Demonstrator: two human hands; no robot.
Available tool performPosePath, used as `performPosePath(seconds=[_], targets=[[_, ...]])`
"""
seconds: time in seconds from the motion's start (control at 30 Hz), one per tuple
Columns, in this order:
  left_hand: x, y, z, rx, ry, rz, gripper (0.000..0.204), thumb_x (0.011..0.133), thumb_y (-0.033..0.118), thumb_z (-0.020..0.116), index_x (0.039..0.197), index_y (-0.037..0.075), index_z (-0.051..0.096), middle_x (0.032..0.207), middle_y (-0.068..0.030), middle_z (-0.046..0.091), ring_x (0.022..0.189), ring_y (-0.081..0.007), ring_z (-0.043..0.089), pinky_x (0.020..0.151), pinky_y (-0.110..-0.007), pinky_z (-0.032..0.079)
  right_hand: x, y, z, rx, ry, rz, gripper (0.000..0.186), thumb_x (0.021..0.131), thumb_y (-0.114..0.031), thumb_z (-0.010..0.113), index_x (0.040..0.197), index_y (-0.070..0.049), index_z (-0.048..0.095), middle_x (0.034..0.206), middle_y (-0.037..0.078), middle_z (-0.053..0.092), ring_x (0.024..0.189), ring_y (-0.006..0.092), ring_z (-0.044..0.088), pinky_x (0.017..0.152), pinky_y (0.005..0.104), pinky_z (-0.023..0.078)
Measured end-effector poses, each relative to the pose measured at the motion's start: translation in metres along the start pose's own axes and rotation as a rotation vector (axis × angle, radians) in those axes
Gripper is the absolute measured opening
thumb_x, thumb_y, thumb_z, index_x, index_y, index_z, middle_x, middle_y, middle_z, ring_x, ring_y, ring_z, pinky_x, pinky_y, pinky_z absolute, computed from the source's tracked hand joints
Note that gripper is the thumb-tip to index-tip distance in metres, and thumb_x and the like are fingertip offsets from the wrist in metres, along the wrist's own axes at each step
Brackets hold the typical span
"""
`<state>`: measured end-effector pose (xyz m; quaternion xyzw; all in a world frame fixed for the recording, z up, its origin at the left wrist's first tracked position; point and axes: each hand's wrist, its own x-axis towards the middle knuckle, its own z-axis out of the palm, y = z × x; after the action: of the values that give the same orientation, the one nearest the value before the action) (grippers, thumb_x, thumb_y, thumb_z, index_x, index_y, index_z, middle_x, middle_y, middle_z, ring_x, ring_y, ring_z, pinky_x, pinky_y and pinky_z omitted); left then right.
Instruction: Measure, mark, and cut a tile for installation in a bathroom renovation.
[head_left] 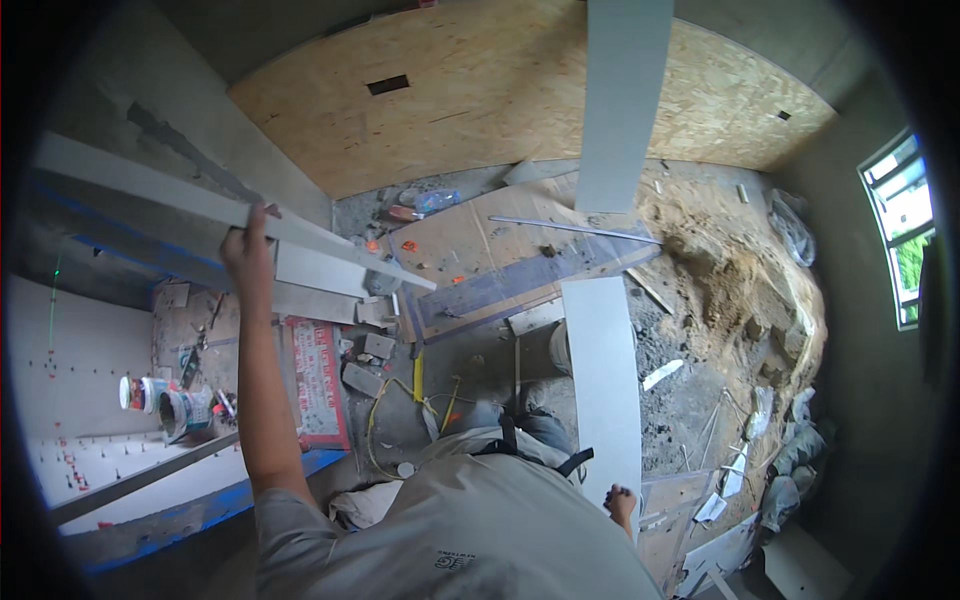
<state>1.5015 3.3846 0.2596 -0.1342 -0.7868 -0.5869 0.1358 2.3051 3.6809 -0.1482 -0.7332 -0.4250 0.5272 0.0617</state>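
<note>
Left fingers (257,222) grasping a long pale strip (140,178), right fingers (620,494) curled (hold unclear), near a white panel (602,370)

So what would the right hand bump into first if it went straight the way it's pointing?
Probably the white board ahead of the right hand, but depth is unclear, so it might pass over it.

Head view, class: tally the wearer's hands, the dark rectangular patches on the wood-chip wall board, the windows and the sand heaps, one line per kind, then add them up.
Hands: 2, left hand and right hand
Dark patches: 2, left patch and right patch
Windows: 1, window
Sand heaps: 1, sand heap
Total: 6
</note>
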Motion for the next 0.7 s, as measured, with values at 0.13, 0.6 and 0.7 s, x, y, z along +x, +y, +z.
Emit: performPosePath(seconds=[0.13,0.6,0.7], targets=[[0.083,-0.088,0.012,0.136,0.073,-0.034,0.041,0.104,0.036,0.068,0.096,-0.003,0.079,0.097,-0.0076,0.079,0.086,-0.0178,0.071,0.077,-0.033,0.053,0.065,-0.117,0.048,-0.085,-0.073,-0.087,0.015,0.097,-0.016,0.071,0.103,-0.003,0.066,0.076,0.004,0.066,0.060,0.0113,0.060,0.050,0.0286,0.051],[0.457,-0.462,-0.020,0.297,0.200,-0.189,0.046,0.098,0.037,0.071,0.089,-0.008,0.074,0.081,-0.0210,0.074,0.078,-0.0264,0.071,0.075,-0.041,0.053,-0.065,-0.305,0.323,-0.154,0.240,-0.252,0.013,0.095,-0.013,0.069,0.086,-0.005,0.064,0.063,0.003,0.060,0.048,0.0125,0.054,0.040,0.0300,0.044],[0.501,-0.522,0.034,0.143,0.208,-0.213,0.048,0.097,0.037,0.072,0.085,-0.010,0.073,0.082,-0.0205,0.074,0.078,-0.0231,0.067,0.075,-0.041,0.052,-0.158,-0.294,0.366,-0.076,0.384,-0.067,0.013,0.096,-0.013,0.070,0.089,-0.003,0.064,0.066,0.005,0.062,0.051,0.0128,0.057,0.042,0.0290,0.047]])
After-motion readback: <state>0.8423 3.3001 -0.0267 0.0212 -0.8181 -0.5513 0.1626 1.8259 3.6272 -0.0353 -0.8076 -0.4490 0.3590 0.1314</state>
